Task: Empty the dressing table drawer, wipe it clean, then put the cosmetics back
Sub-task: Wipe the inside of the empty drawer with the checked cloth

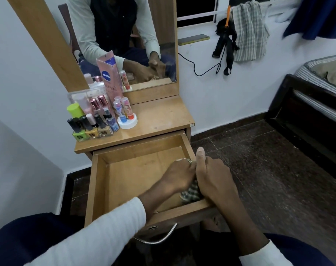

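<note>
A home bedroom: a mirrored dressing table [159,116] beside a bed [316,77], towel [248,31] at the window.

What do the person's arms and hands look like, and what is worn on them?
Both arms wear long, light grey-white sleeves with ribbed cuffs. The left sleeve is pushed back above the wrist; the right sleeve ends lower on the forearm. The left hand bears a ring on one finger. The right hand is bare.
</note>
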Demonstrator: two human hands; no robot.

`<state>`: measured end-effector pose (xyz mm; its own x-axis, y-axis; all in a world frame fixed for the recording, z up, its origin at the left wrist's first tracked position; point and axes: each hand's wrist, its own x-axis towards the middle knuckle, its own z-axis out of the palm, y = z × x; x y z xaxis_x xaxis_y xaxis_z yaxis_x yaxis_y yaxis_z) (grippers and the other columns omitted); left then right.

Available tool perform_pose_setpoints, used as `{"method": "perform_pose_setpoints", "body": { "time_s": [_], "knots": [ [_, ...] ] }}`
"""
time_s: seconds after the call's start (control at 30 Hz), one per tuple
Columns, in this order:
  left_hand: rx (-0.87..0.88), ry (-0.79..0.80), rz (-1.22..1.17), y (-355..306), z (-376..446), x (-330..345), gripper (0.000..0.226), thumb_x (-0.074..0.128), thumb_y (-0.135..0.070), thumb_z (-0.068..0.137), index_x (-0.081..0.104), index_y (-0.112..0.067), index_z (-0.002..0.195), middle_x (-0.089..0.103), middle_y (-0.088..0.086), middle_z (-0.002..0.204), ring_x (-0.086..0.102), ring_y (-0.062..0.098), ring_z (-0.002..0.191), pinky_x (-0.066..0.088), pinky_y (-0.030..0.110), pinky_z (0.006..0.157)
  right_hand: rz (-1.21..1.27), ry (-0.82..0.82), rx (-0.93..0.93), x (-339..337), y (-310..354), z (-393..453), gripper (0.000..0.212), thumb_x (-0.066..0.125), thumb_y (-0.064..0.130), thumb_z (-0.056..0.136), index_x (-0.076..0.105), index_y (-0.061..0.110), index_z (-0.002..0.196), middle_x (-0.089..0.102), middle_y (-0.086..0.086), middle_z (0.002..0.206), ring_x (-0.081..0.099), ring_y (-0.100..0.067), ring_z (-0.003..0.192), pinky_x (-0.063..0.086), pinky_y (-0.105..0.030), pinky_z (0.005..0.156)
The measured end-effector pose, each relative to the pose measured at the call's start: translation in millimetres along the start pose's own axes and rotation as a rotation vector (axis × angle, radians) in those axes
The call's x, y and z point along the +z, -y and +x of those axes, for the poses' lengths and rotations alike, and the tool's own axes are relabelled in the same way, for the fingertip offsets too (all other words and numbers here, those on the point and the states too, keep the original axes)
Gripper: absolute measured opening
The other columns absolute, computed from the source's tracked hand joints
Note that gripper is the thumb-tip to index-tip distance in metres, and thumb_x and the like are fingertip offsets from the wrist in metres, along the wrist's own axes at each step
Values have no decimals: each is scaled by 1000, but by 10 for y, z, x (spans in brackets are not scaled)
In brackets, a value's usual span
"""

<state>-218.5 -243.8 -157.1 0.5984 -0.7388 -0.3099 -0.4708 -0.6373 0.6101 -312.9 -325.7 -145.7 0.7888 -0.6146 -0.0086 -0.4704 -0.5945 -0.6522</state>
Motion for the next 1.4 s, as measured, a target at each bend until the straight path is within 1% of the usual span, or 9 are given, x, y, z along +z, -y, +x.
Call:
{"method": "perform_pose_setpoints", "body": {
  "time_s": [0.27,0.47,0.6,0.73,0.87,1.0,1.17,1.27,1.4],
  "knots": [
    [202,367,166,9,-204,-208,39,48,-37,108,67,-11,131,67,14,134,61,23,111,49,40,103,97,-8,80,-8,24,-5,83,5,58,108,78,18,113,74,-14,110,66,-32,104,46,-43,94],
    [191,431,494,-95,-229,-215,53,35,-57,109,62,-22,138,63,8,138,52,21,103,40,38,86,167,-6,123,-50,35,-25,76,9,53,112,79,26,114,74,-11,109,62,-27,100,43,-42,96],
    [274,358,397,-97,-238,-229,45,38,-49,110,67,-19,127,66,11,133,52,18,100,42,38,87,187,-16,135,-35,13,2,78,7,57,110,78,26,118,76,-11,118,66,-32,114,44,-44,99],
    [306,240,14,252,-369,-222,41,50,-37,110,59,-27,71,63,-6,75,57,5,69,45,33,69,165,25,144,-14,-30,29,84,3,65,106,77,28,120,76,-10,118,67,-31,114,46,-47,102],
    [262,-105,-271,579,-499,-316,41,46,-58,106,71,-27,95,78,0,94,76,5,79,64,33,70,204,26,159,-28,-92,66,93,-2,75,96,78,32,118,77,-7,116,68,-29,113,49,-50,105],
    [413,-494,333,676,-364,-451,48,54,-53,104,68,-17,132,57,4,141,65,14,109,58,30,83,222,-25,148,0,-92,60,89,0,73,100,77,32,118,76,-6,114,68,-26,108,51,-49,101],
    [881,-184,689,524,-217,-111,30,83,-9,82,73,-17,110,66,0,143,76,16,79,54,22,53,231,-295,151,16,-101,43,77,5,67,105,63,22,127,62,-9,122,59,-26,107,39,-37,86],
    [982,-72,841,593,-94,-77,57,74,-8,88,58,-24,140,54,-6,156,71,23,65,57,31,47,175,-307,129,68,-170,81,78,6,71,102,53,23,141,51,-16,144,48,-37,133,36,-40,90],
    [600,-122,994,534,70,-332,82,40,-12,109,-14,-31,167,6,0,178,71,30,75,61,41,60,126,-222,129,98,-198,117,89,-1,78,96,49,22,144,57,-17,138,53,-40,127,41,-46,90]
  ]
}}
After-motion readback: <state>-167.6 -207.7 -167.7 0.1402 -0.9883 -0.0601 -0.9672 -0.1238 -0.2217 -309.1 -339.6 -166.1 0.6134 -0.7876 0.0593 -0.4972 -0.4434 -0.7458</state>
